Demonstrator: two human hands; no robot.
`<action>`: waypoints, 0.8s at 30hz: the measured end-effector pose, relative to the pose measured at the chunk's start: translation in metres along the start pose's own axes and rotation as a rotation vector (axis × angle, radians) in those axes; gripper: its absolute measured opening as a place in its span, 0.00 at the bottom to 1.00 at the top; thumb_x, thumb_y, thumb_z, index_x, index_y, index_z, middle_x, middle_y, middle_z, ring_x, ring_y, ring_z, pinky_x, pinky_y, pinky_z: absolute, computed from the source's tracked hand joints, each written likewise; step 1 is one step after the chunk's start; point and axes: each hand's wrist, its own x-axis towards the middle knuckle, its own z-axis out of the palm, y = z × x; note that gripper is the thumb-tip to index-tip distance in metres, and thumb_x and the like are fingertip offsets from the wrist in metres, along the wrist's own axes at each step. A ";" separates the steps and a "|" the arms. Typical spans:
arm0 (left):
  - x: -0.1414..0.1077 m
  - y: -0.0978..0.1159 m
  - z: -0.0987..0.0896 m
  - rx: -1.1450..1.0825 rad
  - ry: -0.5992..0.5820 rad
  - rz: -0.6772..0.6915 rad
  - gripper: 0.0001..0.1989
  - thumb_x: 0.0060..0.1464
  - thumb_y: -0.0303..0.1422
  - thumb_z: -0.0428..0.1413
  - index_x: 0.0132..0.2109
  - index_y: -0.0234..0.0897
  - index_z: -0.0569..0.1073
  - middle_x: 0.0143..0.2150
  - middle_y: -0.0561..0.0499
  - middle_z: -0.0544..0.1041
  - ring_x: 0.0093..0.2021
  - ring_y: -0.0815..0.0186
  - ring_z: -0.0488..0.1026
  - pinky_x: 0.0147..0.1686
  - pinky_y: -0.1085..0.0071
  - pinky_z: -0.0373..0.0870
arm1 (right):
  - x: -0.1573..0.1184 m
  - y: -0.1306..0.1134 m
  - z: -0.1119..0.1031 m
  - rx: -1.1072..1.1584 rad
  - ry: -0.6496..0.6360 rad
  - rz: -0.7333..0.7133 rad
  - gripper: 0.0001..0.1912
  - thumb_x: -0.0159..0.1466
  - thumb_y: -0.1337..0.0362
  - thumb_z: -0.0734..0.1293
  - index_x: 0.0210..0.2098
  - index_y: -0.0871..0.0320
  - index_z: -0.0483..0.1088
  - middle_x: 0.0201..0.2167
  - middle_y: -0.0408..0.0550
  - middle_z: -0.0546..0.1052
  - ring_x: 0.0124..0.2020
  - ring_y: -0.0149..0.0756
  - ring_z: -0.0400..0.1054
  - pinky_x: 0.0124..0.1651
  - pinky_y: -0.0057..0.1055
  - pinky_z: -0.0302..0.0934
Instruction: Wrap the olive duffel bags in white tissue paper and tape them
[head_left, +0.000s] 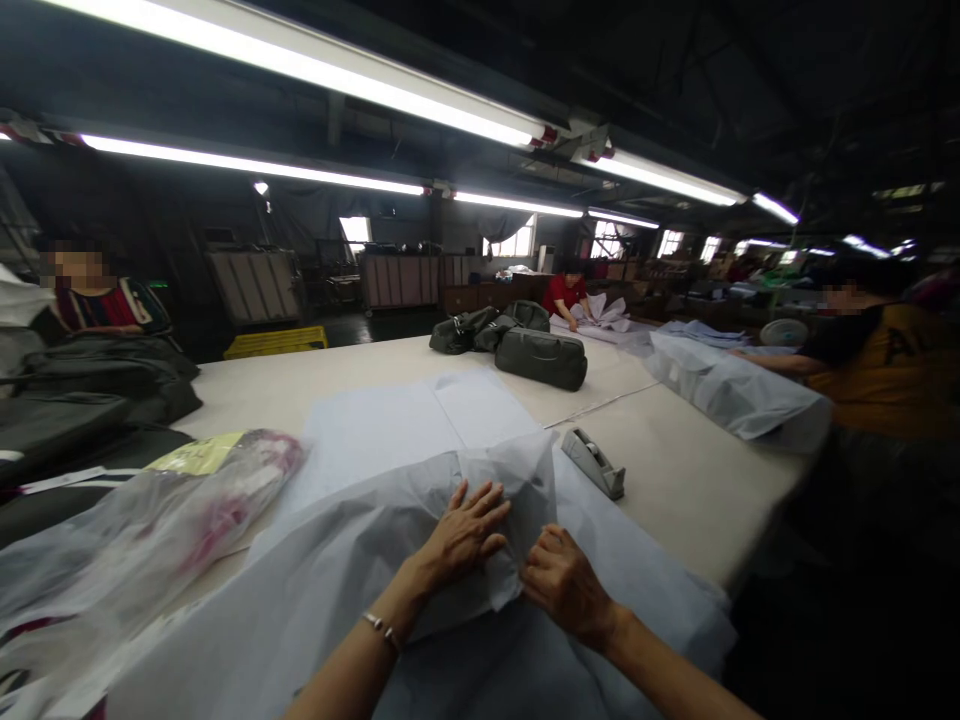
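Note:
My left hand lies with fingers spread on a bulging, pale translucent sheet that covers something I cannot make out. Just to its right, my right hand is closed, its fingers gripping the edge of the same sheet. More pale flat sheets are spread on the table beyond and under it. A grey tape dispenser stands beyond my right hand, touching neither hand.
Dark bags sit on the far part of the table. Clear plastic bags and a dark bag pile lie at left. People work at the left, far side and right, where another wrapped bundle lies.

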 end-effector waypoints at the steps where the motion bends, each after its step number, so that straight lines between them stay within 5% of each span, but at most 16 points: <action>1: 0.000 0.000 0.002 0.019 0.001 0.013 0.29 0.65 0.51 0.42 0.68 0.47 0.55 0.71 0.46 0.54 0.71 0.55 0.48 0.68 0.44 0.41 | 0.001 0.003 -0.004 0.065 -0.028 -0.001 0.09 0.64 0.61 0.67 0.28 0.54 0.73 0.25 0.42 0.73 0.33 0.35 0.65 0.52 0.41 0.56; 4: -0.001 -0.001 0.007 0.053 0.016 0.028 0.31 0.64 0.50 0.45 0.69 0.48 0.51 0.71 0.46 0.52 0.71 0.54 0.47 0.68 0.44 0.40 | 0.018 0.016 -0.021 0.189 -0.048 0.073 0.10 0.66 0.56 0.65 0.35 0.53 0.75 0.32 0.45 0.77 0.37 0.36 0.69 0.53 0.41 0.58; 8: -0.003 0.000 0.007 0.058 0.028 0.036 0.37 0.63 0.49 0.48 0.71 0.44 0.41 0.71 0.46 0.52 0.71 0.54 0.47 0.68 0.43 0.39 | 0.081 0.036 -0.023 0.203 -0.012 0.204 0.18 0.70 0.56 0.57 0.54 0.54 0.70 0.53 0.53 0.75 0.56 0.41 0.65 0.60 0.43 0.57; 12: -0.003 0.000 0.007 0.084 0.047 0.047 0.37 0.64 0.45 0.48 0.71 0.42 0.38 0.71 0.47 0.51 0.71 0.55 0.46 0.68 0.43 0.39 | 0.132 0.066 0.007 0.230 -0.299 0.319 0.26 0.69 0.49 0.58 0.64 0.50 0.60 0.66 0.49 0.62 0.67 0.42 0.53 0.69 0.46 0.43; 15: -0.003 -0.002 0.011 0.118 0.055 0.042 0.35 0.64 0.45 0.47 0.71 0.44 0.39 0.72 0.48 0.51 0.71 0.56 0.47 0.68 0.45 0.40 | 0.131 0.101 0.021 0.181 -0.464 0.527 0.24 0.67 0.49 0.60 0.59 0.48 0.66 0.62 0.48 0.68 0.64 0.45 0.59 0.67 0.48 0.48; 19: -0.003 -0.005 0.017 0.138 0.052 0.037 0.36 0.64 0.44 0.49 0.71 0.46 0.39 0.72 0.49 0.50 0.71 0.58 0.46 0.69 0.47 0.38 | 0.108 0.135 0.019 0.064 -0.379 0.727 0.28 0.70 0.50 0.51 0.62 0.57 0.63 0.61 0.58 0.68 0.64 0.48 0.59 0.65 0.50 0.49; 22: -0.003 -0.005 0.020 0.148 0.065 0.024 0.36 0.64 0.42 0.49 0.71 0.44 0.39 0.72 0.49 0.51 0.71 0.60 0.45 0.69 0.48 0.38 | 0.094 0.131 0.023 0.114 -0.308 0.561 0.30 0.69 0.47 0.53 0.66 0.54 0.57 0.67 0.52 0.60 0.68 0.44 0.51 0.69 0.47 0.43; 24: -0.002 -0.005 0.022 0.169 0.088 0.026 0.36 0.64 0.41 0.48 0.71 0.41 0.39 0.71 0.48 0.53 0.71 0.62 0.47 0.69 0.49 0.37 | 0.087 0.124 0.028 0.219 -0.274 0.456 0.29 0.66 0.46 0.58 0.62 0.49 0.62 0.65 0.49 0.64 0.67 0.43 0.54 0.69 0.45 0.44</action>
